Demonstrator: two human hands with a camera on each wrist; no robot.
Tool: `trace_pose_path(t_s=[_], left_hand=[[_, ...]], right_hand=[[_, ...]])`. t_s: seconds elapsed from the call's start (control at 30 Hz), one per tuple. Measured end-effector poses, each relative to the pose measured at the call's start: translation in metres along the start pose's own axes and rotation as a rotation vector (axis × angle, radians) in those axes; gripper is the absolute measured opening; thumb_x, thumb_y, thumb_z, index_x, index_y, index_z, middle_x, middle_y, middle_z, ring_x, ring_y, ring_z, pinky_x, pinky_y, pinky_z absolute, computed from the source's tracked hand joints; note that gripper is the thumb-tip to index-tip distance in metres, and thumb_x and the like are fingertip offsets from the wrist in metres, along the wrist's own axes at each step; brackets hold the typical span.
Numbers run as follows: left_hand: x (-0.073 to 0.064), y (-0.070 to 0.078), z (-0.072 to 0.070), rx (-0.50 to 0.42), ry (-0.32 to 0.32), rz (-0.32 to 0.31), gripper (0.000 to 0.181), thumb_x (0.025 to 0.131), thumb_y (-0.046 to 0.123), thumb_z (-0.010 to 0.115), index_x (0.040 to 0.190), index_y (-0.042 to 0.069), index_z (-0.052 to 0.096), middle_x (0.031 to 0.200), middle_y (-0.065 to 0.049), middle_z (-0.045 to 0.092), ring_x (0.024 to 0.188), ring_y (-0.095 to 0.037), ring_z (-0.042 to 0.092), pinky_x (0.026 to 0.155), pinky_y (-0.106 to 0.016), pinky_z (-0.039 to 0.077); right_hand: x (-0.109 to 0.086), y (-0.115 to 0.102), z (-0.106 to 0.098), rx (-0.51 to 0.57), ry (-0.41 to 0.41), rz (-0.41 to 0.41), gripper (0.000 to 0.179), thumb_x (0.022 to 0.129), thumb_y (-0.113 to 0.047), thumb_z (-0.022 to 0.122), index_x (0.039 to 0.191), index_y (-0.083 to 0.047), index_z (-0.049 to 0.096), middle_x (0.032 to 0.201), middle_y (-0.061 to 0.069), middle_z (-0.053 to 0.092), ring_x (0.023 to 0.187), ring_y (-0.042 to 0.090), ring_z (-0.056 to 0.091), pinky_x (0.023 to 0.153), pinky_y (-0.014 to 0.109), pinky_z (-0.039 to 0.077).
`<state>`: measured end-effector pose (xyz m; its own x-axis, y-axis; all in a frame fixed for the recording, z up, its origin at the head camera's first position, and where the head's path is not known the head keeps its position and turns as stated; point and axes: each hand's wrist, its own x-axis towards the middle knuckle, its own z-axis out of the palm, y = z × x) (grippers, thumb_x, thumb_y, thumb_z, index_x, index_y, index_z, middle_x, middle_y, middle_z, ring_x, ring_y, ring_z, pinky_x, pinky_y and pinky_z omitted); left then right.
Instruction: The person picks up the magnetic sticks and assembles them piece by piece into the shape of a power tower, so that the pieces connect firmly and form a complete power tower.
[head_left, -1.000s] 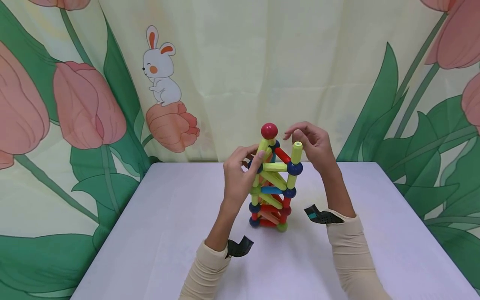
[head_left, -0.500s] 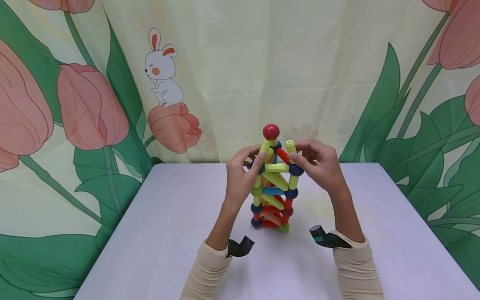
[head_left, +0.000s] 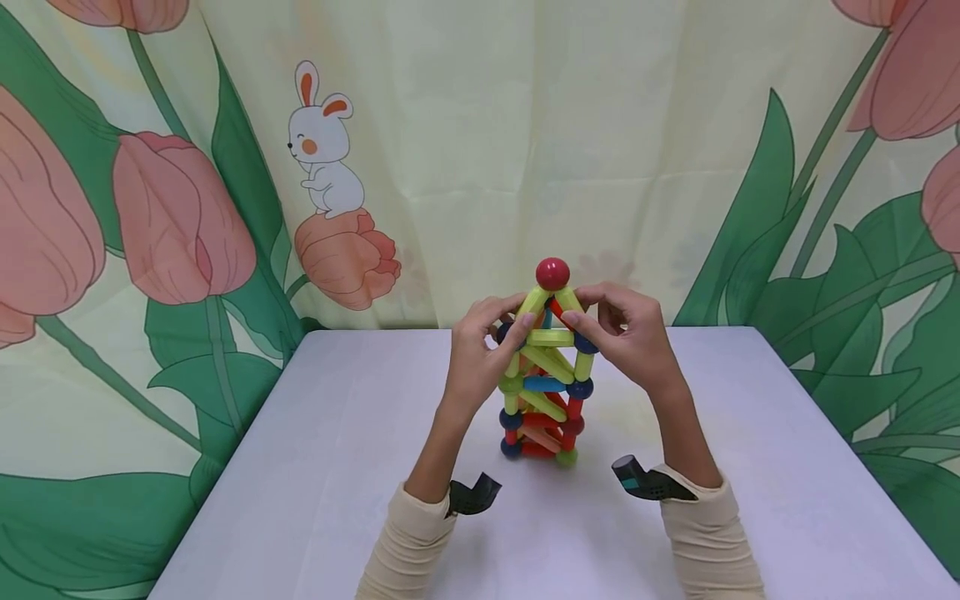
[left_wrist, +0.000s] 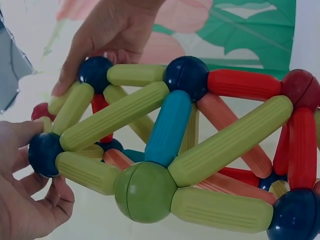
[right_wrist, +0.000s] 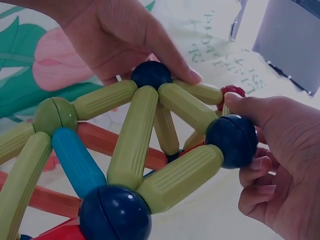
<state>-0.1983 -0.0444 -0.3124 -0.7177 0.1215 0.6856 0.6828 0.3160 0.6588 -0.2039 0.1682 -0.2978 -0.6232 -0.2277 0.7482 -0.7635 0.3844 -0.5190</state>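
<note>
A tower of magnetic building sticks and balls (head_left: 543, 384) stands upright on the table. At its peak sits a red ball (head_left: 552, 273), where a left yellow-green stick (head_left: 534, 301) and a right yellow-green stick (head_left: 567, 299) lean together. My left hand (head_left: 480, 348) pinches the left stick between thumb and fingers, by a navy ball (left_wrist: 46, 154). On the other side my right hand (head_left: 634, 337) pinches the right stick, beside another navy ball (right_wrist: 231, 141). Fingers partly cover both upper sticks. Below, red, blue, orange and yellow-green sticks join navy, green and red balls.
The white table (head_left: 360, 433) lies under the tower. Behind it hangs a curtain (head_left: 600, 125) printed with tulips and a rabbit. A black wrist camera (head_left: 474, 493) sits on the left sleeve, another camera (head_left: 651, 481) on the right.
My right hand came in to the right-hand stick and gripped it. That stick has tilted inward from upright to meet the red ball, which shifted slightly right. My left hand kept its hold.
</note>
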Motion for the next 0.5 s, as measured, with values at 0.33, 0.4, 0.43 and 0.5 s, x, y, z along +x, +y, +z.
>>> trace_pose_path(t_s=[0.33,0.4,0.43,0.5], left_hand=[[-0.003,-0.0021,-0.003,-0.031,0.005,0.008,0.032,0.092,0.021,0.069,0.121,0.008,0.068,0.106,-0.006,0.068,0.093,-0.015,0.057,0.069,-0.022,0.05],[-0.0025,-0.003,-0.0038,-0.044,0.014,0.014,0.031,0.092,0.021,0.068,0.12,0.008,0.068,0.108,-0.006,0.067,0.093,-0.015,0.058,0.069,-0.022,0.051],[-0.0021,-0.0039,-0.0043,-0.058,0.02,0.018,0.03,0.093,0.021,0.067,0.12,0.007,0.068,0.109,-0.007,0.066,0.093,-0.015,0.058,0.07,-0.022,0.052],[-0.0025,-0.0077,-0.0067,-0.068,0.038,0.025,0.029,0.095,0.02,0.064,0.122,0.008,0.067,0.113,-0.007,0.065,0.097,-0.016,0.059,0.073,-0.025,0.053]], right_hand=[[-0.0023,0.0025,-0.0003,-0.03,0.006,-0.006,0.035,0.078,0.005,0.078,0.109,-0.008,0.071,0.084,-0.004,0.058,0.058,0.008,0.04,0.049,0.019,0.036],[-0.0016,0.0029,-0.0002,-0.033,0.015,-0.012,0.033,0.079,0.003,0.077,0.11,-0.008,0.071,0.085,-0.002,0.06,0.058,0.007,0.04,0.05,0.019,0.036],[-0.0018,0.0037,-0.0001,-0.033,0.022,-0.01,0.032,0.081,0.002,0.075,0.111,-0.008,0.071,0.086,0.0,0.061,0.058,0.006,0.041,0.05,0.018,0.036],[-0.0036,0.0059,0.0004,-0.02,0.048,0.005,0.028,0.087,-0.002,0.071,0.114,-0.008,0.07,0.091,0.006,0.065,0.063,0.0,0.05,0.055,0.014,0.041]])
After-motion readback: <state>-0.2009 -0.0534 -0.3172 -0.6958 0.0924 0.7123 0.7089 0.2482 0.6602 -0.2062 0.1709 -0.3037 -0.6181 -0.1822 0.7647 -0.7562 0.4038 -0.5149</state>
